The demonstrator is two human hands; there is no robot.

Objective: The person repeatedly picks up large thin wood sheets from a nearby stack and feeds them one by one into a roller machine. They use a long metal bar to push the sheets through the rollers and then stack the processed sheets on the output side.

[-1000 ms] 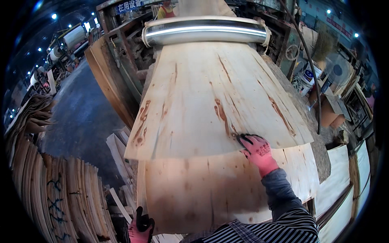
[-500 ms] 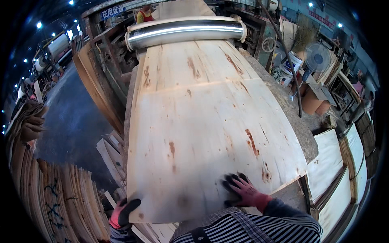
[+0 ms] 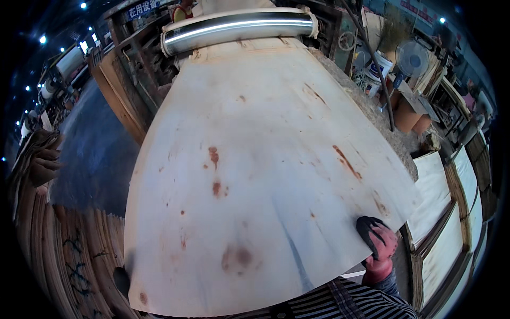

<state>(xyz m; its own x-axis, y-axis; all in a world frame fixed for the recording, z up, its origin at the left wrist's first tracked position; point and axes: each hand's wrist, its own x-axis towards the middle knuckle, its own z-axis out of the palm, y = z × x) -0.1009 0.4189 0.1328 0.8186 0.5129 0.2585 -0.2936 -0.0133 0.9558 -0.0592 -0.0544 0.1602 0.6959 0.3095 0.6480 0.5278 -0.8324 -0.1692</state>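
Note:
A wide, pale wood veneer sheet (image 3: 265, 159) with brown knots and streaks stretches from a shiny metal roller toward my body. Its near edge bows upward, close in front of my striped clothing. At the near right corner my right hand (image 3: 380, 247), in a pink glove with black-coated fingers, is closed on the sheet's edge, fingers curled over the top. By the near left edge only a dark part of my gloved left hand (image 3: 121, 279) shows. It grips the sheet there, and most of it is hidden.
The metal roller (image 3: 239, 29) spans the machine's far end, with a person (image 3: 182, 11) partly visible behind it. Stacked veneer (image 3: 74, 250) stands at left; more pale sheets (image 3: 433, 196) lie at right. A fan (image 3: 412, 58), a bucket (image 3: 378, 66) and a leaning pole (image 3: 380, 80) are far right.
The veneer's near part has risen and come closer to me. My right hand went from lying spread on the surface to gripping the right corner. My left hand shifted left, mostly out of sight.

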